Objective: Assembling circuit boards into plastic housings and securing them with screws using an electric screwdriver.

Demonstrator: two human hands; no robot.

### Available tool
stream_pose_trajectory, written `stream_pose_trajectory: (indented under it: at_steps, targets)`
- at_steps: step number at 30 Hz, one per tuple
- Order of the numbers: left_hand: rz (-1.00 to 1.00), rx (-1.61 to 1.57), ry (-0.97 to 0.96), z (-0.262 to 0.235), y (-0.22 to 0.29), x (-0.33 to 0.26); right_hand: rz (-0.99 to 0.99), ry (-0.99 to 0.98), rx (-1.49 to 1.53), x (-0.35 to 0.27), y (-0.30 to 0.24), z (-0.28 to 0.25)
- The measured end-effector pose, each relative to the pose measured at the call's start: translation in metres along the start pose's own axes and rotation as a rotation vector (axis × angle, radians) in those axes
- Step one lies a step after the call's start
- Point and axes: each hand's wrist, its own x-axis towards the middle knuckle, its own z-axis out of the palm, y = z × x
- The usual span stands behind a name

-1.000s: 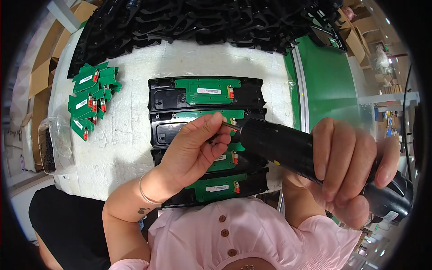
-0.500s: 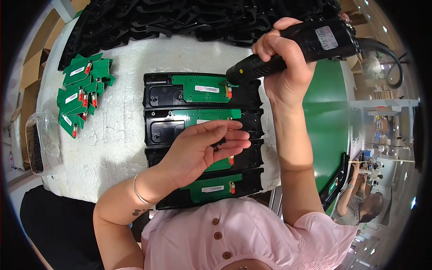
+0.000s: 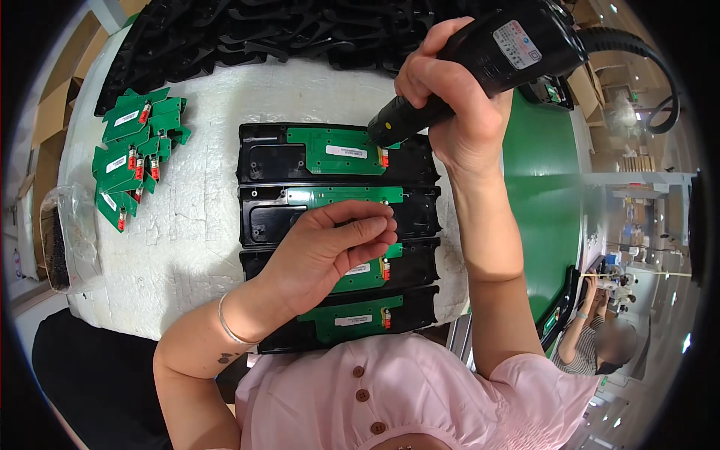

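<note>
Lying loose at left, the spare boards (image 3: 124,133) seem unfitted, their white labels (image 3: 116,163) too small to read. My left hand (image 3: 322,244) pinches its fingertips together, any contents hidden. Four panels (image 3: 274,163) already bear boards (image 3: 322,195); I can't tell what's fastened. My right hand (image 3: 461,97) wraps the driver (image 3: 480,52), also labelled, nose at the top board (image 3: 346,166).

Four panels (image 3: 271,219) are lying in a column on a foam sheet (image 3: 199,232), a circuit board (image 3: 337,165) sitting on each. Behind them a heap of plastic parts (image 3: 240,34) is stretching. A pile of boards (image 3: 126,176) is resting left, a bag (image 3: 79,244) farther left. A screwdriver (image 3: 397,124) is hanging over the farthest panel (image 3: 271,163).
</note>
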Motion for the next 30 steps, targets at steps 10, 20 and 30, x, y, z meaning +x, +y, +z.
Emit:
stream_pose_trajectory:
  at_steps: [10, 20, 30]
  targets:
    - [0.093, -0.048, 0.024, -0.002, 0.007, 0.001, 0.025, -0.033, -0.015, 0.001, 0.0, 0.0]
    - [0.086, -0.182, -0.038, -0.002, 0.006, -0.003, -0.229, -0.511, 0.257, -0.035, -0.088, -0.021]
    - [0.039, -0.275, -0.162, -0.01, -0.001, 0.0, -0.138, -0.275, 0.251, -0.054, -0.092, -0.007]
